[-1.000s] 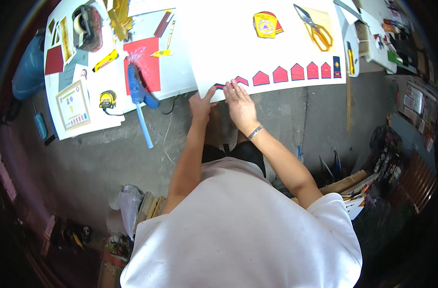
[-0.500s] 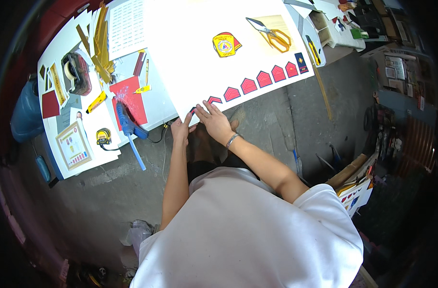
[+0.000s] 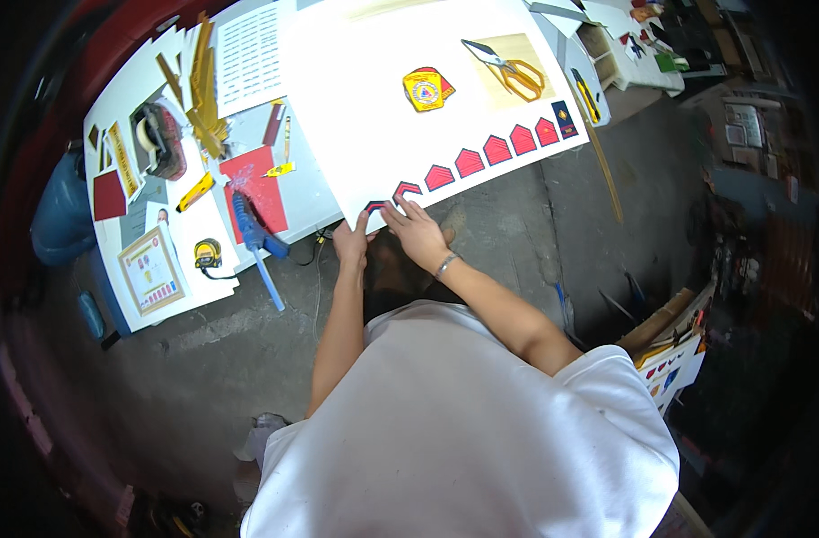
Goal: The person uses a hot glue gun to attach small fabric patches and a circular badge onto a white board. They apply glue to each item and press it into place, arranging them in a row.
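We are pressing our right hand [image 3: 416, 232] onto a red house-shaped cutout [image 3: 408, 190] at the white sheet's [image 3: 374, 134] lower edge, mid-frame, while our left hand [image 3: 351, 244] is gripping that edge; orange-handled scissors [image 3: 508, 72] are lying upper right.

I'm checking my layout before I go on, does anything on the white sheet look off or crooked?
The row of red house-shaped patches runs evenly. The one under the hands at the sheet's near corner is mostly hidden, so I can't judge it.
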The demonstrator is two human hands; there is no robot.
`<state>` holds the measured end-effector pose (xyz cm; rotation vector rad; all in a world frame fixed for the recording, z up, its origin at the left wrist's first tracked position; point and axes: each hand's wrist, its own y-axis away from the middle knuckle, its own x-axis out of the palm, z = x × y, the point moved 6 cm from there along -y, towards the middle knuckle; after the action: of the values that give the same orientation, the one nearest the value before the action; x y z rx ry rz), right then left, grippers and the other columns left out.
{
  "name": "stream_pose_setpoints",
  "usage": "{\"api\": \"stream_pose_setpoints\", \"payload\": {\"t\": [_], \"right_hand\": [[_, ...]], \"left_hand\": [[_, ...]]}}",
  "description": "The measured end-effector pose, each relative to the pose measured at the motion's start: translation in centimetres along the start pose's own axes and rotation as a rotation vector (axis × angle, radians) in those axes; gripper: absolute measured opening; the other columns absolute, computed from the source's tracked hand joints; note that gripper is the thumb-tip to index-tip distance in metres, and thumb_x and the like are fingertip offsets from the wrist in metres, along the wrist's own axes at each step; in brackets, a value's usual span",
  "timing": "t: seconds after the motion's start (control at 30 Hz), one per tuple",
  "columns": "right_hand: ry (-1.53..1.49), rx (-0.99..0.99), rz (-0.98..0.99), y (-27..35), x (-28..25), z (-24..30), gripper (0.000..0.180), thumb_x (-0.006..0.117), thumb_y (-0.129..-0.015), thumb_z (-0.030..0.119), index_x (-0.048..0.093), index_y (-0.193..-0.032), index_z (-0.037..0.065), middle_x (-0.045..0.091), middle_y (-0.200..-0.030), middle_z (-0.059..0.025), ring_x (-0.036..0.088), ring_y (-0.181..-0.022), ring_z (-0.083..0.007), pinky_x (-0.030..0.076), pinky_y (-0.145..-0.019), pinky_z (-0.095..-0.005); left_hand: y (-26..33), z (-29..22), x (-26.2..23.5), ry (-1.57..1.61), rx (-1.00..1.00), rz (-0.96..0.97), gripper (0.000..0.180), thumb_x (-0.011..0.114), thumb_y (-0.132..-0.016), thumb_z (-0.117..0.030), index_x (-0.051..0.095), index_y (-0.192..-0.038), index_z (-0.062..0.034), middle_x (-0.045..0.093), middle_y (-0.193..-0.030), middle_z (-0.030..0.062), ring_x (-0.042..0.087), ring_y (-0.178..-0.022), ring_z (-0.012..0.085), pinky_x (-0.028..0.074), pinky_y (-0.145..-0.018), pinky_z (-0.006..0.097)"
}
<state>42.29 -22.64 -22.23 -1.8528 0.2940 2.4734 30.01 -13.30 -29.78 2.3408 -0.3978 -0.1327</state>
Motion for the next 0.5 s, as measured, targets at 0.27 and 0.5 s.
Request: {"api": "stream_pose_setpoints", "payload": {"t": [0.27, 0.5], "right_hand": [[0.021, 0.039, -0.087, -0.1, -2.0, 1.0, 0.045, 0.057, -0.101, 0.025, 0.059, -0.141, 0.007, 0.058, -0.149, -0.0091, 0.043, -0.147, -0.0285, 0.035, -0.120, -0.0424], [0.012, 0.019, -0.002, -1.1, -0.3, 0.7, 0.049, 0.054, -0.100, 0.022, 0.054, -0.148, 0.008, 0.052, -0.155, -0.0083, 0.042, -0.148, -0.0276, 0.033, -0.121, -0.0420]], "left_hand": [[-0.1, -0.4, 0.0, 0.025, 0.014, -0.003, 0.036, 0.075, -0.096, -0.022, 0.070, -0.120, 0.0039, 0.074, -0.103, 0.0115, 0.074, -0.078, 0.0189, 0.063, -0.062, 0.030], [-0.1, -0.3, 0.2, 0.057, 0.032, -0.041, 0.034, 0.075, -0.095, -0.020, 0.071, -0.118, 0.0048, 0.074, -0.103, 0.0122, 0.073, -0.079, 0.0197, 0.065, -0.066, 0.032]]}}
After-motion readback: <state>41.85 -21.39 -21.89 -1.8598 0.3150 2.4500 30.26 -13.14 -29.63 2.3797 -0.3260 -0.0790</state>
